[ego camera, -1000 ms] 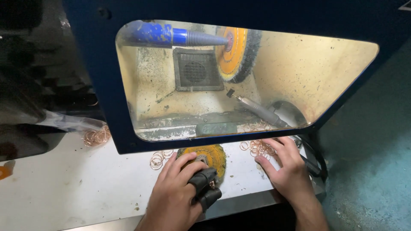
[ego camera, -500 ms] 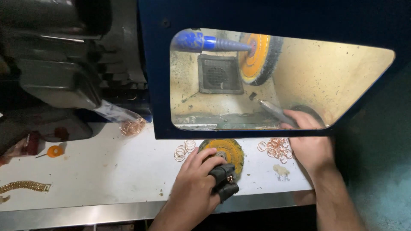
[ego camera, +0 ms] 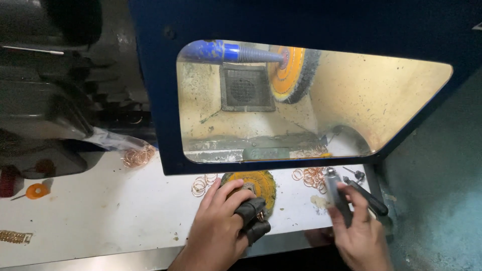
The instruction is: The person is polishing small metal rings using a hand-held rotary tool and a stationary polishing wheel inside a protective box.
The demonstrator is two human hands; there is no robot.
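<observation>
- A white, dust-flecked workbench (ego camera: 100,221) runs under a dark blue polishing hood (ego camera: 301,20), whose lit yellow chamber holds a mounted buffing wheel (ego camera: 291,73) on a blue tapered spindle (ego camera: 236,51). Every place below is told from that hood.
- Just below the hood's front edge, near its middle, the left hand (ego camera: 221,226) rests on the bench; two of its fingers wear black finger guards (ego camera: 253,218), and a small ring (ego camera: 260,216) is pinched between them — clamped, as far as the view shows.
- Touching that hand from behind lies a loose yellow buffing disc (ego camera: 258,183), flat on the bench.
- Below the hood's right corner, the right hand (ego camera: 359,233) is closed around a grey stick-like bar (ego camera: 335,195), held upright and well outside the chamber.
- A dark-handled tool (ego camera: 369,198) lies just beside that hand, and a small pin-like tool (ego camera: 355,174) sits nearer the hood.
- Heaps of thin copper-coloured rings (ego camera: 312,176) lie under the hood's right half, more rings (ego camera: 201,184) under its left half, and another bunch (ego camera: 138,156) off its left corner.
- Judged from this: one ring is in hand, nothing touches the wheel, and many rings wait on the bench — I cannot tell polished ones from unpolished.
- Far left of the hood sit an orange disc (ego camera: 37,190) and a gold chain strip (ego camera: 15,237).
</observation>
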